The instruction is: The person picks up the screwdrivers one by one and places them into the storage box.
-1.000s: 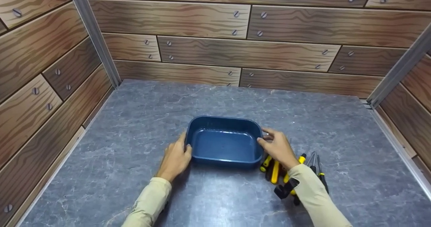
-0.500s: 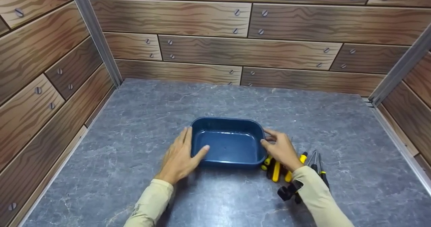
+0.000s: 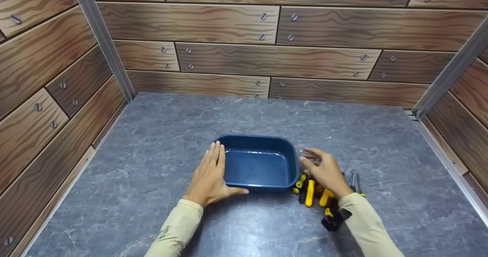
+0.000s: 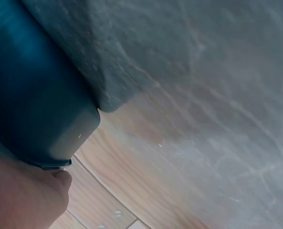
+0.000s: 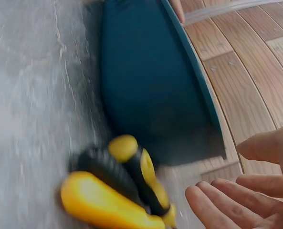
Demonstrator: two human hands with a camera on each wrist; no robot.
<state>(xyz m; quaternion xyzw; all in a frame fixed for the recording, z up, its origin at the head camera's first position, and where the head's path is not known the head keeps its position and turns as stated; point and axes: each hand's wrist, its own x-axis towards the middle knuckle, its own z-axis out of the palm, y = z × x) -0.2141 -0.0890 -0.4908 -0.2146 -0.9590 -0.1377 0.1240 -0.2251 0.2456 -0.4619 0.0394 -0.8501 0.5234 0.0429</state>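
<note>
Head view: straight-fingered left grip touches blue tub, short of the far edge of the surface; open right grip hovers near tools.

The bin is blue, the tool handles yellow-and-black, the tabletop veined grey.

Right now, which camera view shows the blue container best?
The head view: the blue container shows its inside and most of its rim, partly covered by the left hand. Both wrist views show only its outside, cropped.
</note>
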